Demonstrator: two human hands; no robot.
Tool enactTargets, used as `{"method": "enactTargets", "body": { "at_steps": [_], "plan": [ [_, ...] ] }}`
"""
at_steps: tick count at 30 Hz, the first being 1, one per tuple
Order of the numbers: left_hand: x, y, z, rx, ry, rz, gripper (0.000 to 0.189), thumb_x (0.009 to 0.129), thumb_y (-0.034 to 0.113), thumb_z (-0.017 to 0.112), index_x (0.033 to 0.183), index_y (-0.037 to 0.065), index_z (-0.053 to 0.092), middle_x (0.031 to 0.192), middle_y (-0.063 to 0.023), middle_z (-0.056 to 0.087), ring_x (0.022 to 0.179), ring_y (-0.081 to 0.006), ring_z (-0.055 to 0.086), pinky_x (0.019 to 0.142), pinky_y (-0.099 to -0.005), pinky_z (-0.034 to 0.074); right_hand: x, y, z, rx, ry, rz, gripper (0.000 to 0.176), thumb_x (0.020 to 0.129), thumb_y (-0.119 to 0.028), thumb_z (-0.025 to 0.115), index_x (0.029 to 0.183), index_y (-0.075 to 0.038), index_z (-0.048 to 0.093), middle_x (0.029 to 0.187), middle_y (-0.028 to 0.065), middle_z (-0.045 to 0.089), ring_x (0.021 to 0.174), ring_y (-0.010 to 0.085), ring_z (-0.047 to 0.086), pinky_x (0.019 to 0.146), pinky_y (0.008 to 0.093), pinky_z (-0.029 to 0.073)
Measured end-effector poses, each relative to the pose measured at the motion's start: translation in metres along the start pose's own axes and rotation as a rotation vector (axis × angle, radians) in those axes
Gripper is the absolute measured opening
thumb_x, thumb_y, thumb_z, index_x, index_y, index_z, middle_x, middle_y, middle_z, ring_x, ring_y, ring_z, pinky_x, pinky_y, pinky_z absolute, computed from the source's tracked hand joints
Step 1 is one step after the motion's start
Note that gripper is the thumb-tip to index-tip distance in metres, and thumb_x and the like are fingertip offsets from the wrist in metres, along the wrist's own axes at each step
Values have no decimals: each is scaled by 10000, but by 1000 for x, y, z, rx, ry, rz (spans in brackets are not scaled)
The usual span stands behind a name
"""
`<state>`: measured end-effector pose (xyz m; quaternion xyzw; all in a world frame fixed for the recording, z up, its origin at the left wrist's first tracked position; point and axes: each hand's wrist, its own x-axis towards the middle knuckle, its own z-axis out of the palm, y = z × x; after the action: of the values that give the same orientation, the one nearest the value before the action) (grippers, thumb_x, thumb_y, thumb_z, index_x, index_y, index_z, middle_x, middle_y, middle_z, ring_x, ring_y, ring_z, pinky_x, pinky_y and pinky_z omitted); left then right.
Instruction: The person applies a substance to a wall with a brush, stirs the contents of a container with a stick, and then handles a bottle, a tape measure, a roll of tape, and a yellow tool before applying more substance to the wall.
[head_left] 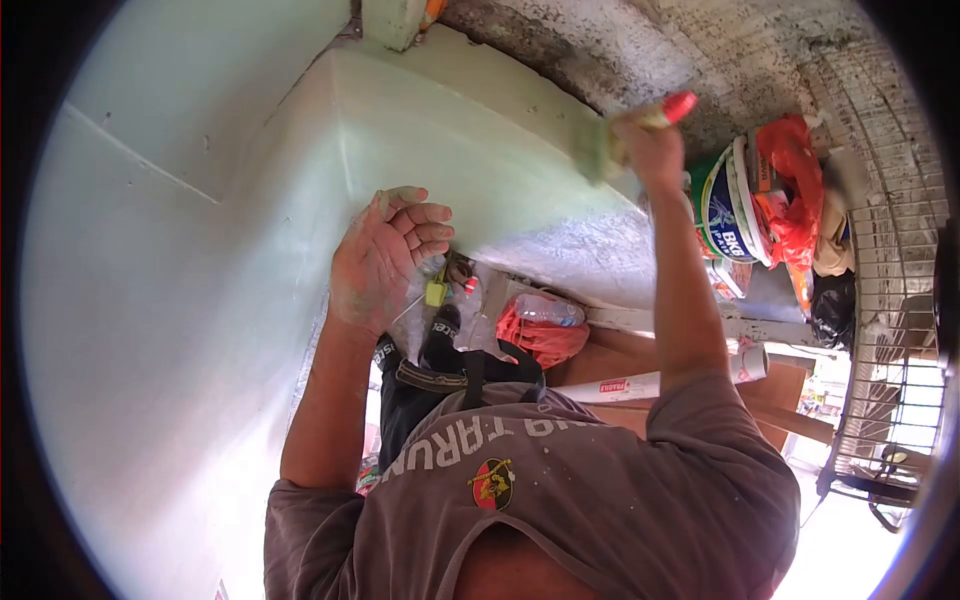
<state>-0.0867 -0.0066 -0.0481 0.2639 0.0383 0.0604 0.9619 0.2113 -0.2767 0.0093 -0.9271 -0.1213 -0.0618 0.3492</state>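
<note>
Right hand [648, 152]: fingers wrapped round paintbrush [655, 115], its bristles pointing left onto the green wall [450, 140].
Left hand [385, 258]: fingers loosely spread, empty.

Person's got on a faded grey-brown short-sleeved cotton T-shirt [600, 480], baggy at the sleeves. On the chest sits a round red, yellow and black emblem [492, 483]. Pale block lettering [470, 440] runs just above that emblem and reads something like "TARUN". Tiny white specks dot the fabric right of the emblem. Further above it are black trousers [405, 405] and a dark strap-like belt [432, 377]. The left hand [385, 262], well above the emblem, is smudged with pale green paint.
</note>
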Motion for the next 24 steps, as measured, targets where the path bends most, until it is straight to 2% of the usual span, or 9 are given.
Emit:
{"method": "enactTargets", "body": {
  "at_steps": [4,7,10,12,14,17,20,24],
  "plan": [
    [-9,5,-10,-13,33,37,479,1109,419,348,1274,26,565,1165,-174,686,1052,-259,660,951,-394,493,0,-9,-25,-436,66,-13,345,860,-390,676,975,-79,769,843,181,752,849,375,744,802,472,568],
    [-12,2,-10,-21,34,63,482,1111,413,326,1274,36,577,1173,-169,691,1062,-277,675,957,-408,507,21,-41,29,-450,56,-39,361,875,-408,653,948,-72,760,829,184,746,875,399,729,816,488,561],
    [-13,-1,-9,-5,30,67,484,1111,409,313,1273,42,585,1184,-165,693,1077,-284,679,970,-418,510,40,-104,89,-234,-41,-166,414,887,-448,637,894,-46,736,881,205,742,839,400,722,798,498,559],
    [-11,-3,-9,5,29,70,484,1111,408,312,1272,43,586,1187,-164,692,1084,-282,676,974,-419,508,59,-134,120,105,-106,-153,342,875,-385,690,901,-49,748,864,170,751,776,306,736,733,433,573],
    [-8,-5,-9,9,20,72,483,1111,407,314,1268,43,589,1185,-162,693,1085,-280,675,970,-419,508,74,-160,140,416,-127,-106,198,887,-179,717,903,19,709,664,65,684,586,204,654,575,372,519],
    [-5,-7,-4,4,56,56,478,1112,403,317,1262,44,595,1173,-161,697,1065,-276,680,949,-412,515,68,-156,143,407,-84,-113,165,866,-149,696,790,-3,708,623,70,668,550,212,648,535,367,505],
    [-2,-7,-7,4,60,40,472,1114,397,323,1257,42,599,1167,-163,699,1056,-273,682,935,-406,519,52,-107,113,535,-107,-93,146,858,-177,731,933,-53,750,782,59,718,651,125,654,586,281,520],
    [0,-4,-14,-30,49,35,466,1116,389,327,1254,35,598,1164,-173,696,1054,-273,681,923,-397,526,34,-21,33,303,-119,27,192,833,-222,752,927,-56,772,817,77,747,731,147,709,677,316,558]
  ]
}}
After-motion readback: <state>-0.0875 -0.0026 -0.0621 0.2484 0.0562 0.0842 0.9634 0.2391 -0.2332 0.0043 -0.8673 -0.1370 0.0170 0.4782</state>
